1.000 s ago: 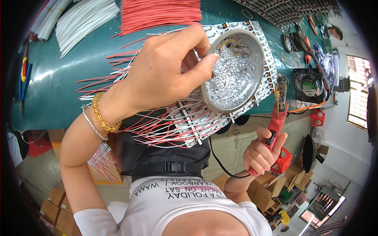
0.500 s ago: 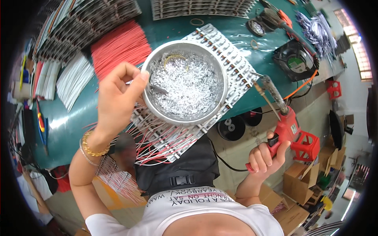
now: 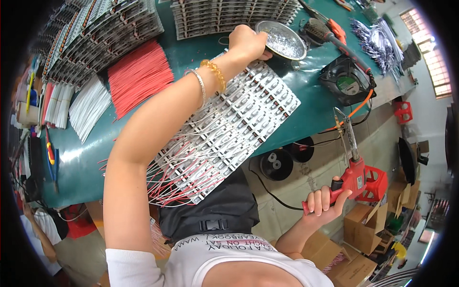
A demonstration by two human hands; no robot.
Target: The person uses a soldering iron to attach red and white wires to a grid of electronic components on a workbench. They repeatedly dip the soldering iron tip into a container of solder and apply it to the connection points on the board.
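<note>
In the head view, the left hand (image 3: 248,43) pinches the left rim of the metal bowl (image 3: 286,39), beyond the circuit sheet (image 3: 248,117) on the bench (image 3: 308,88). The right hand (image 3: 319,205), farther off, grips the soldering gun (image 3: 355,177), its long axis pointing up, tip right of the sheet.

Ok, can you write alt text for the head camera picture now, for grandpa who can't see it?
The left hand grips a metal bowl of silvery bits by its rim; the right hand holds a red soldering gun. Nearer the body, pale circuit boards with red and white wires lie across a green table's edge.
</note>
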